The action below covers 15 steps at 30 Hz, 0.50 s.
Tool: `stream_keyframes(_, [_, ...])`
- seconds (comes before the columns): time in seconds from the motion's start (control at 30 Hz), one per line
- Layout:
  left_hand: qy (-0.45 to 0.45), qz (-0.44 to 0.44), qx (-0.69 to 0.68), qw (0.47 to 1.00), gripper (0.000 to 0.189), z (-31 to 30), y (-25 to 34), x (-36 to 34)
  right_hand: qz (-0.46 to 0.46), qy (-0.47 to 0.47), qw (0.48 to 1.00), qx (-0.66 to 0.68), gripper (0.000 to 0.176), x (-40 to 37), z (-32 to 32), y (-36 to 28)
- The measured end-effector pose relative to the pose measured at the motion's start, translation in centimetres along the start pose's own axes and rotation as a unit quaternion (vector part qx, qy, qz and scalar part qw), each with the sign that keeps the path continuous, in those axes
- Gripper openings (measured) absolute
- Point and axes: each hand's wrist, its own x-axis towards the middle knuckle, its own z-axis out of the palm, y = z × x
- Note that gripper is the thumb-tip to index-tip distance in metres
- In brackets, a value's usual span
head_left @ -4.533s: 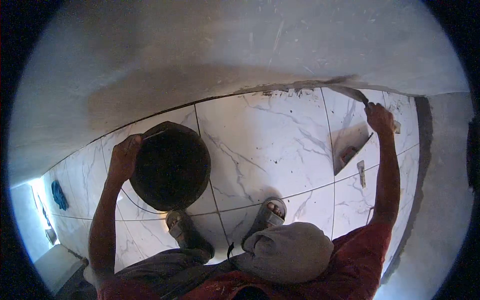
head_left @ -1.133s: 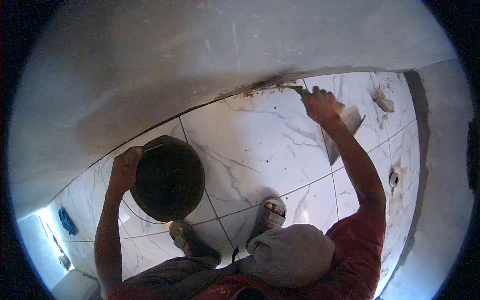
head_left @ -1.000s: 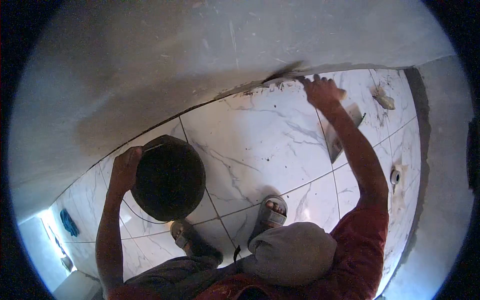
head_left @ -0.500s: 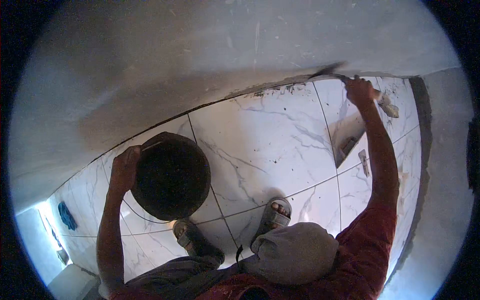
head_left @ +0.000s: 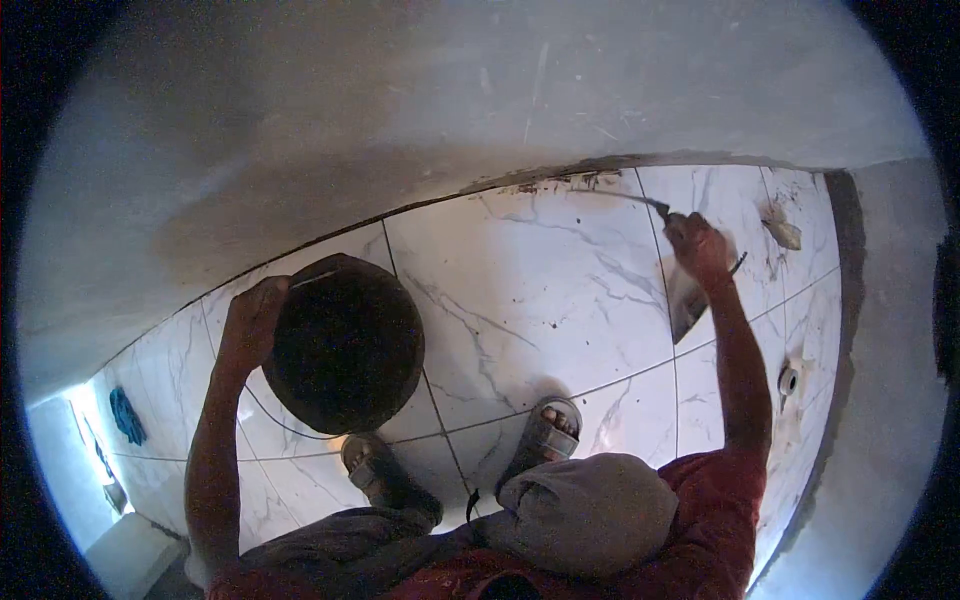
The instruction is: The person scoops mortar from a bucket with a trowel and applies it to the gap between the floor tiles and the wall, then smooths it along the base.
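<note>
My left hand (head_left: 257, 318) is closed on the upper left rim of a black bucket (head_left: 345, 350), whose inside looks dark. The bucket is tipped so that its opening faces me. In my right hand (head_left: 700, 248) is the handle of a trowel (head_left: 622, 195). Its thin blade points left, low over the tile beside dark smears of mortar at the foot of the wall. Just below that hand lies a flat, pointed metal tool (head_left: 686, 308), partly hidden by my wrist.
A plastered wall (head_left: 420, 110) runs along the marbled tile floor (head_left: 520, 290). A crumpled scrap (head_left: 781, 230) and a small ring-shaped item (head_left: 789, 380) lie at right. Far left is a blue cloth (head_left: 128, 415). My sandalled feet (head_left: 545, 435) stand near the bucket.
My right hand has come down from the wall's base, bringing the trowel blade onto the tile side of the joint. The ring-shaped item now shows beyond my forearm. My left hand stays on the bucket.
</note>
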Motion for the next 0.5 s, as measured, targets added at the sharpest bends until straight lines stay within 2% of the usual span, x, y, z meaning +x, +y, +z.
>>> stream_keyframes(0.03, [-0.01,-0.024,-0.012,1.0,0.05,0.0,0.0,0.0,-0.029,0.009,1.0,0.0,0.024,-0.1,1.0,-0.7])
stream_keyframes(0.07, [-0.007,-0.031,-0.013,0.999,0.05,0.1,0.0,-0.1,-0.011,0.02,0.999,0.045,0.025,-0.2,0.0,-2.6])
stream_keyframes(0.17, [0.01,-0.003,-0.002,1.0,0.051,0.4,-0.5,-0.1,-0.048,0.008,0.997,0.064,0.025,0.8,1.5,-4.4])
stream_keyframes(0.23, [-0.003,0.013,0.035,0.999,0.051,0.5,-0.7,0.0,-0.05,0.053,0.995,0.069,0.025,1.7,1.7,-5.1])
stream_keyframes(0.4, [-0.002,-0.019,-0.016,1.0,0.05,0.0,1.0,-0.7,-0.076,0.062,0.994,0.043,0.024,4.4,1.6,-3.0])
stream_keyframes(0.5, [0.008,-0.031,-0.02,0.999,0.049,0.1,0.7,-1.0,-0.124,0.068,0.989,-0.045,0.022,5.4,0.5,-0.9])
